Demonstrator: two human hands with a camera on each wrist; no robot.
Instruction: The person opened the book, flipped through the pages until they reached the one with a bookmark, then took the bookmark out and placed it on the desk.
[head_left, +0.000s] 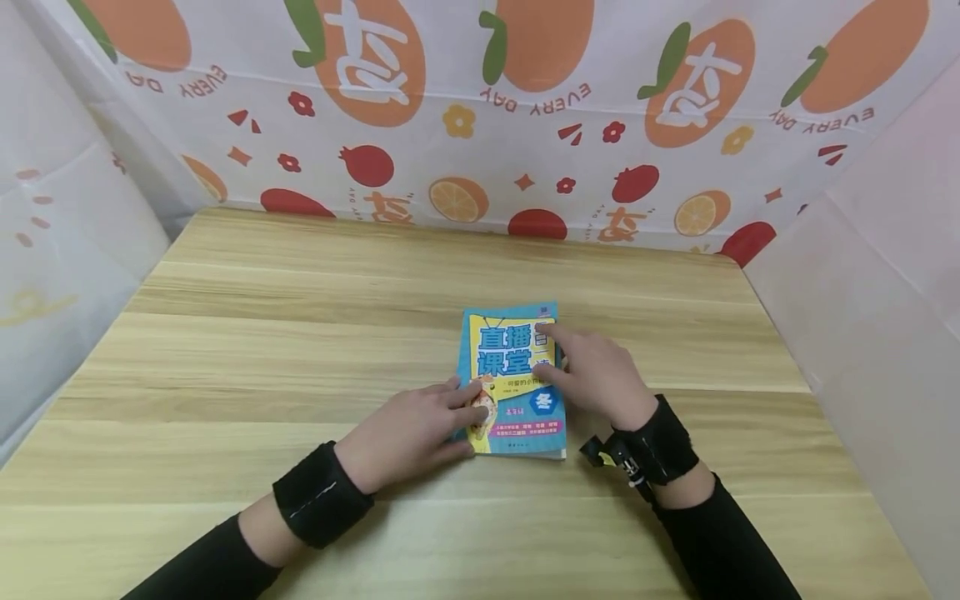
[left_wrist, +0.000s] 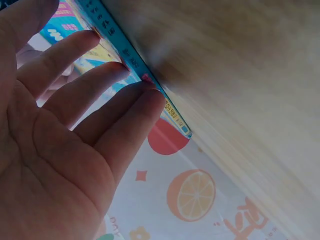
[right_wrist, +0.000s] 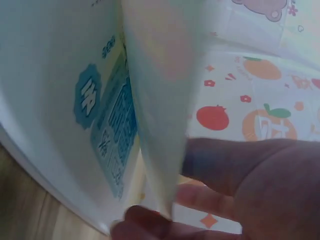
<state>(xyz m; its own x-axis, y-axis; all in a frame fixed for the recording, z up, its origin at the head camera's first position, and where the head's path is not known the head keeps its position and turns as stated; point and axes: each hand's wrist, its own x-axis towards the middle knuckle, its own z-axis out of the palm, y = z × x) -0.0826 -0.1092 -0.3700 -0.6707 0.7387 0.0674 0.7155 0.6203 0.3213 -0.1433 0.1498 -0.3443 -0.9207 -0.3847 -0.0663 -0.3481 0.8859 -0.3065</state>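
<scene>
A thin blue book (head_left: 517, 433) with a yellow title panel lies front side up on the wooden table. My left hand (head_left: 412, 437) rests at its left edge, fingers fairly straight and touching the cover. The left wrist view has those left fingertips (left_wrist: 155, 97) against the book's narrow spine (left_wrist: 135, 62). From the right side my right hand (head_left: 596, 375) reaches over the cover's upper right part. In the right wrist view a blurred pale leaf (right_wrist: 162, 100) stands raised between its thumb and fingers, beside a white page (right_wrist: 50, 110) with blue print.
The wooden table (head_left: 300, 292) stretches around the book. A fruit-patterned cloth (head_left: 465, 67) hangs along its back edge. Pale cloth walls (head_left: 870, 275) stand on both sides. Each wrist wears a black band (head_left: 322, 494), and a small camera (head_left: 618, 457) sits on the right one.
</scene>
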